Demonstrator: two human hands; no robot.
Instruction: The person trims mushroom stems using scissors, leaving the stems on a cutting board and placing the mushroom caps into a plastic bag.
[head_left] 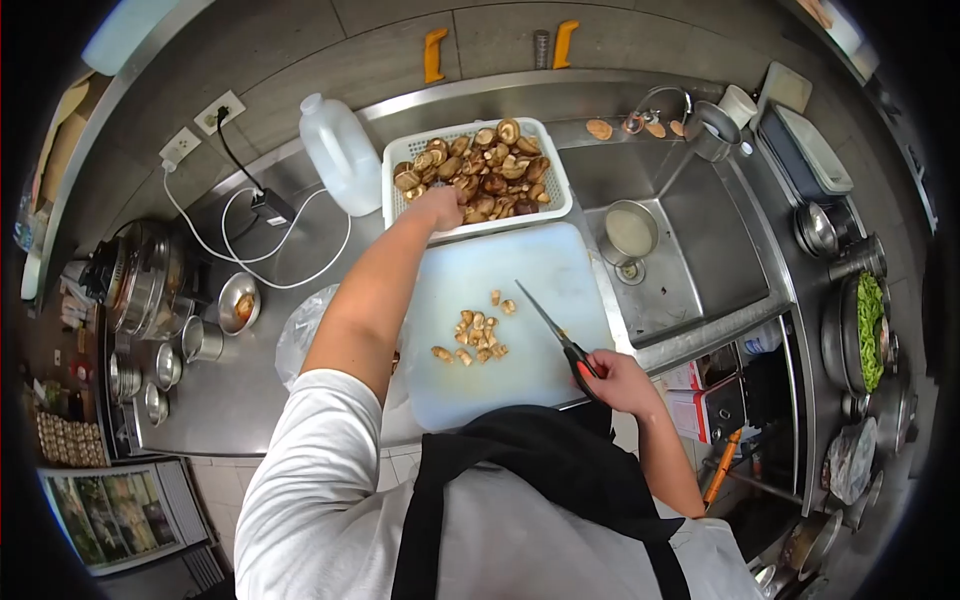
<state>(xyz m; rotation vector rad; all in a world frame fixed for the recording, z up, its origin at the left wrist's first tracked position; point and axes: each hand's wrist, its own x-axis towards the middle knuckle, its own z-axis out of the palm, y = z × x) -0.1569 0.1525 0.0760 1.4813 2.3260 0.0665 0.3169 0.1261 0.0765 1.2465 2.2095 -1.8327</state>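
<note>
Left arm: stretches forward past the left edge of the cutting board point(455, 268), elbow slightly bent, forearm slanting toward the basket point(558, 165).
Left hand point(437, 207): palm down over the basket's near-left part, fingers among the mushrooms point(500, 172); whether they are closed on one, I cannot tell.
Right hand point(618, 384): low beside the board's near-right corner, forearm rising from the near side, fingers wrapped around the handles of the scissors point(578, 360).
Scissors: over the right part of the board; long axis diagonal, tips toward the board's far edge and leaning left, handles toward its near-right corner.
Cut pieces point(477, 333): a loose heap around the board's middle, left of the blades, two bits lying apart toward the far edge.
Basket: just beyond the board's far edge, heaped with whole mushrooms.
Jug point(338, 155): upright just beside the basket's left edge.
Plastic bag point(303, 332): on the counter point(255, 390), partly hidden by the left arm.
Sink point(730, 230): right of the board, a pot point(630, 232) in its left part.
</note>
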